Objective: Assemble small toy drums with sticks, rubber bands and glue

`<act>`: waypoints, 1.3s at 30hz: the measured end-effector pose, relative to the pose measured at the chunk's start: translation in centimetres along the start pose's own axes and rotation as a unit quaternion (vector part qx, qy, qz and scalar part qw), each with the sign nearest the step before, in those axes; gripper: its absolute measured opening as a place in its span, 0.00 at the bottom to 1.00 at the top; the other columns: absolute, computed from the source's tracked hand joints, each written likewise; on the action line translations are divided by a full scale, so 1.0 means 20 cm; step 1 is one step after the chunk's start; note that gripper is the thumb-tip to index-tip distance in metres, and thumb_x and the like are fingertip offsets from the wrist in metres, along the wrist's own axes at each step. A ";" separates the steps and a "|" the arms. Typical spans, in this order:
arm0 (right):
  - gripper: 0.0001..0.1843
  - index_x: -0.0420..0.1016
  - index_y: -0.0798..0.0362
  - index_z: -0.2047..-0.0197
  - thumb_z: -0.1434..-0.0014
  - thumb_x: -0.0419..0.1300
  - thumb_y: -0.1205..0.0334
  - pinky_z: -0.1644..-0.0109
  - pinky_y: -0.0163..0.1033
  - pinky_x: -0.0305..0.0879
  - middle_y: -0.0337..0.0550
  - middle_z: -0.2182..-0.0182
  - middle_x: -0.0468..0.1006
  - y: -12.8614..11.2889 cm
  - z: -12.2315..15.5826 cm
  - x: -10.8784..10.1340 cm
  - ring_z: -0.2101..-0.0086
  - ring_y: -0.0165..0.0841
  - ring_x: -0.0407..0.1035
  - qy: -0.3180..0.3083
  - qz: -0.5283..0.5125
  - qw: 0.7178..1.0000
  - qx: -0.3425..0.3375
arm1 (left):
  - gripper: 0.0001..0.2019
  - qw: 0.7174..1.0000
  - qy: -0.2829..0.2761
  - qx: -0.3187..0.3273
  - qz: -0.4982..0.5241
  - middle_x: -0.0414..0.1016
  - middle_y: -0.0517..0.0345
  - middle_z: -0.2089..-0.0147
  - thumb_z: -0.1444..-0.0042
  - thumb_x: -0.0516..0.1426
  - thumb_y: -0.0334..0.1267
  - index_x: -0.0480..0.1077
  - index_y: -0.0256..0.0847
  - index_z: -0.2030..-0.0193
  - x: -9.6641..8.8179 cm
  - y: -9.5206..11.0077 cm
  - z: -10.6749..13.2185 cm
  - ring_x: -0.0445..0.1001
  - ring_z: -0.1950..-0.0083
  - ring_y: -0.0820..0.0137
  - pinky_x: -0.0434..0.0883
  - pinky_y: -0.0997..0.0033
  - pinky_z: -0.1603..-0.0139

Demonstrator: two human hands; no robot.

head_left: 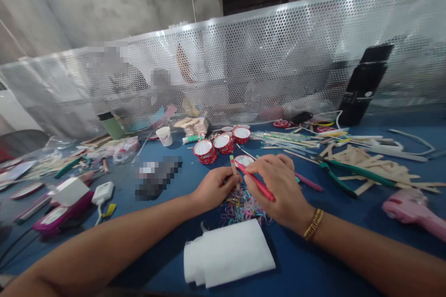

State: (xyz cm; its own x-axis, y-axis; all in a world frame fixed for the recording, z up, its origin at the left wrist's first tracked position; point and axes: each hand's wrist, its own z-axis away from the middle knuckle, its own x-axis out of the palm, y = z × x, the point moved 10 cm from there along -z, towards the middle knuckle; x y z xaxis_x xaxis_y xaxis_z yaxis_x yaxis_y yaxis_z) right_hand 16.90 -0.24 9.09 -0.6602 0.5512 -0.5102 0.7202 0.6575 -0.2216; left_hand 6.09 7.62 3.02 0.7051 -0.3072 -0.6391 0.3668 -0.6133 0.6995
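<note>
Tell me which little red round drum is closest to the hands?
The red drum right behind the right hand, partly hidden by it; the other drums stand farther back, toward the mesh screen.

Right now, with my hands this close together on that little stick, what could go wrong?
1. The red tool in the right hand sits right against the thin stick pinched in the left hand; a slip could catch those fingers.
2. The thin stick looks slender and might snap under pressure.
3. The loose coloured shreds under both hands could scatter across the blue table.
</note>
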 end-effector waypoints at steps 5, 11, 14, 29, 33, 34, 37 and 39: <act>0.05 0.71 0.49 0.62 0.35 0.54 0.61 0.49 0.48 0.52 0.39 0.67 0.76 -0.03 0.00 0.01 0.59 0.36 0.68 -0.016 -0.010 1.000 -0.012 | 0.17 1.000 -0.004 -0.002 0.009 0.66 0.62 0.72 0.33 0.49 0.45 0.69 0.36 0.67 0.01 -0.01 0.00 0.61 0.72 0.74 0.61 0.76 0.69; 0.04 0.71 0.49 0.62 0.36 0.55 0.62 0.51 0.47 0.52 0.38 0.66 0.77 -0.05 -0.01 0.01 0.60 0.36 0.68 -0.016 -0.017 0.999 -0.028 | 0.19 1.000 0.004 0.001 -0.017 0.68 0.60 0.71 0.34 0.49 0.48 0.71 0.36 0.68 0.00 -0.01 -0.01 0.63 0.70 0.73 0.63 0.75 0.67; 0.04 0.71 0.50 0.61 0.35 0.55 0.62 0.51 0.47 0.52 0.39 0.66 0.77 -0.05 -0.01 0.01 0.60 0.36 0.68 -0.015 -0.016 0.999 -0.028 | 0.18 1.000 0.006 0.006 -0.024 0.68 0.60 0.71 0.34 0.49 0.46 0.71 0.36 0.68 0.00 0.00 -0.01 0.64 0.69 0.73 0.63 0.74 0.67; 0.05 0.71 0.49 0.62 0.36 0.55 0.60 0.49 0.48 0.54 0.40 0.67 0.76 0.00 0.00 0.00 0.60 0.36 0.68 -0.004 -0.003 1.000 0.002 | 0.15 1.000 0.002 0.001 -0.015 0.66 0.62 0.73 0.34 0.50 0.41 0.68 0.37 0.69 0.00 0.00 0.00 0.63 0.72 0.75 0.61 0.76 0.70; 0.05 0.71 0.49 0.62 0.36 0.54 0.61 0.49 0.48 0.53 0.39 0.67 0.76 -0.03 0.00 0.00 0.60 0.36 0.68 -0.011 -0.013 1.000 -0.016 | 0.17 1.000 -0.004 0.005 -0.005 0.66 0.62 0.72 0.33 0.49 0.44 0.69 0.36 0.67 0.01 0.01 0.00 0.62 0.71 0.74 0.61 0.75 0.69; 0.05 0.71 0.49 0.61 0.36 0.54 0.62 0.49 0.48 0.53 0.39 0.67 0.76 -0.03 0.00 0.00 0.59 0.36 0.68 -0.014 -0.016 1.000 -0.018 | 0.17 1.000 -0.006 0.003 -0.002 0.66 0.62 0.72 0.33 0.49 0.45 0.70 0.36 0.66 0.01 0.01 0.00 0.62 0.71 0.74 0.62 0.75 0.69; 0.05 0.71 0.49 0.61 0.35 0.54 0.62 0.49 0.48 0.52 0.39 0.66 0.77 -0.03 0.00 0.01 0.59 0.36 0.68 -0.019 -0.021 0.999 -0.015 | 0.18 1.000 -0.005 0.001 -0.005 0.67 0.61 0.71 0.33 0.49 0.46 0.71 0.36 0.65 0.01 0.00 0.00 0.62 0.71 0.74 0.62 0.75 0.68; 0.05 0.71 0.48 0.61 0.35 0.54 0.61 0.50 0.48 0.52 0.39 0.66 0.77 -0.03 0.00 0.01 0.59 0.36 0.68 -0.021 -0.022 0.999 -0.014 | 0.18 1.000 -0.003 0.004 -0.010 0.68 0.61 0.71 0.33 0.49 0.46 0.71 0.36 0.65 0.01 0.01 -0.01 0.63 0.70 0.73 0.62 0.75 0.68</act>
State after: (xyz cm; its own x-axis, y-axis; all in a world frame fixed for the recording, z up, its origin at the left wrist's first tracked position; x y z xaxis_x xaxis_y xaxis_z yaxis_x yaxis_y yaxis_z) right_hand 16.33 -0.49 9.19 -0.6816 0.4993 -0.5348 0.6837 0.6951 -0.2224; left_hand 6.30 7.59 3.05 0.6942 -0.3000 -0.6543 0.3750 -0.6253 0.6844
